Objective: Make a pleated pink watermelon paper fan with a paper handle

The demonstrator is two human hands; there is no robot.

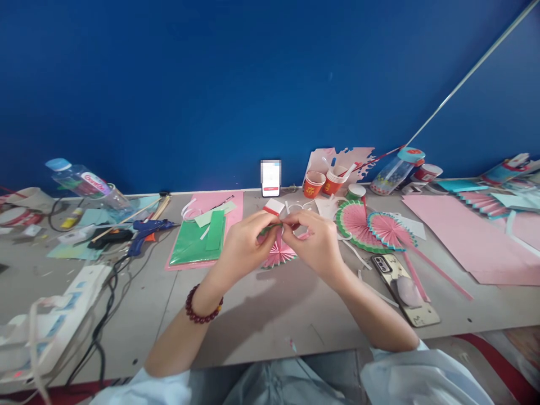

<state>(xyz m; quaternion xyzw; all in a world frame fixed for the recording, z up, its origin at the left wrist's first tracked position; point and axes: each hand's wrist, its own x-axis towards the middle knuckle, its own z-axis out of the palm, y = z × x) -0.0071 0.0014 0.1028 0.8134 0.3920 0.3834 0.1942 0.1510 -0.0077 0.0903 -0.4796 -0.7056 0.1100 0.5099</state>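
My left hand [248, 239] and my right hand [316, 239] meet fingertip to fingertip above the table. Both are closed in a pinch on a thin green strip [270, 228], most of it hidden by the fingers. Just below them lies a pink pleated paper fan [279, 256] with a green edge, partly covered by my hands. A white and red piece [274, 207] shows right behind my left fingers. White paper strips [297, 209] curl on the table behind my right hand.
To the left are green paper sheets [194, 244], a blue glue gun [145, 233] and a white power strip [67, 309]. A lit phone [270, 179] leans on the wall. Rightward are paper cups [314, 184], finished fans [354, 225], another phone [396, 275] and pink paper [472, 236].
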